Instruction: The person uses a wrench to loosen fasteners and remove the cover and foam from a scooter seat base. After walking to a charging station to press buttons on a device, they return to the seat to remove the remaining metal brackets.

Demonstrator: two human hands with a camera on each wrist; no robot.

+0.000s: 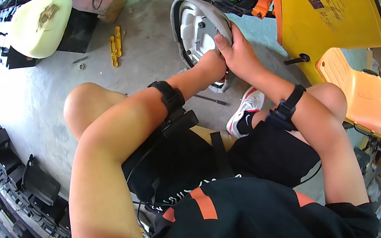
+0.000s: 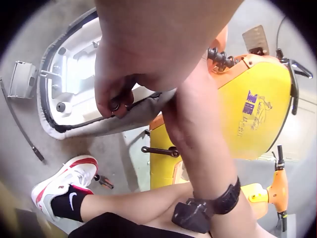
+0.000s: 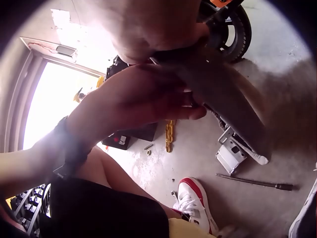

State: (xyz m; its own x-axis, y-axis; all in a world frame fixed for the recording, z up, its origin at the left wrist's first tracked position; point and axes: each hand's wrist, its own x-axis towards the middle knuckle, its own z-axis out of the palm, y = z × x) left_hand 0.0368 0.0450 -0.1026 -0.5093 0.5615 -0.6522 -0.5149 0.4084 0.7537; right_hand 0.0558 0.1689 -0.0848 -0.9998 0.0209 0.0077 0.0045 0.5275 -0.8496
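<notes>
A scooter seat (image 1: 196,30) with a white underside and grey cover is held up in front of me, underside facing me in the head view. My right hand (image 1: 239,53) grips its near edge, thumb on the underside rim and the other fingers behind the cover. Close beside it, my left hand (image 1: 212,66) is at the same rim. In the left wrist view, the curled fingers of that hand pinch a small dark round-ended piece (image 2: 115,104) against the edge; cannot tell what it is. The right wrist view shows the seat's grey cover (image 3: 223,89) from outside.
A yellow and orange scooter (image 1: 327,0) stands at the right. On the floor lie a long dark rod (image 3: 255,182), a metal bracket (image 3: 230,157), pliers (image 2: 104,182) and yellow bars (image 1: 116,45). A pale foam seat pad (image 1: 30,32) rests on a black box at the back left.
</notes>
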